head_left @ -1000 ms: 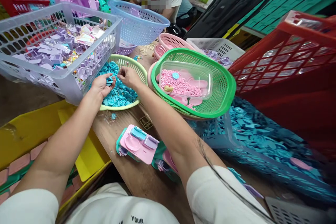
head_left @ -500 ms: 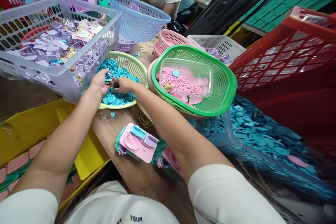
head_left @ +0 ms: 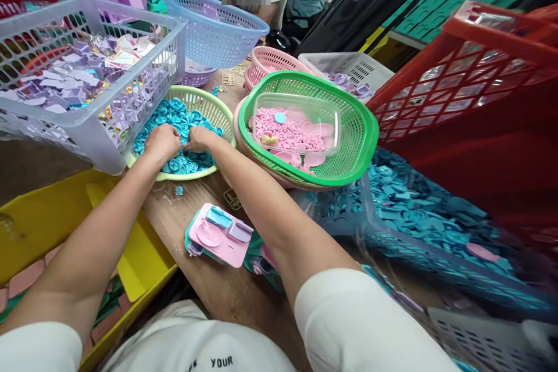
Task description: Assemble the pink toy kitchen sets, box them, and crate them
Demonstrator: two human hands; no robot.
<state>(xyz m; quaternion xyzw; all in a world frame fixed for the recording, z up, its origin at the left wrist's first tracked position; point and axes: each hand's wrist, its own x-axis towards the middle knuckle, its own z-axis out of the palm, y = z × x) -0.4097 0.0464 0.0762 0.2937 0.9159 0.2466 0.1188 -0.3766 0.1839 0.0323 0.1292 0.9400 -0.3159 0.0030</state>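
Both hands are inside a pale yellow basket (head_left: 226, 111) full of small blue plastic pieces (head_left: 185, 165). My left hand (head_left: 162, 142) is palm down over the pieces, its fingers curled under; whatever it holds is hidden. Close to its right, my right hand (head_left: 200, 138) has its fingers bent and pinched among the pieces, and I cannot make out what is between them. On the wooden table nearer to me sits a pink toy sink unit (head_left: 223, 247) with a round basin and blue and purple parts on top. A second similar toy lies partly behind my right forearm.
A clear crate (head_left: 93, 122) of purple parts stands at the left. Right of the yellow basket is a green basket (head_left: 360, 165) with a clear tub of pink pieces. A red crate (head_left: 418, 104) and a blue crate (head_left: 370, 209) are farther right. Across the table sits another person.
My left hand has turned over, from palm up with a blue piece at its fingers to palm down in the basket. My right hand stays beside it. The view has shifted slightly.
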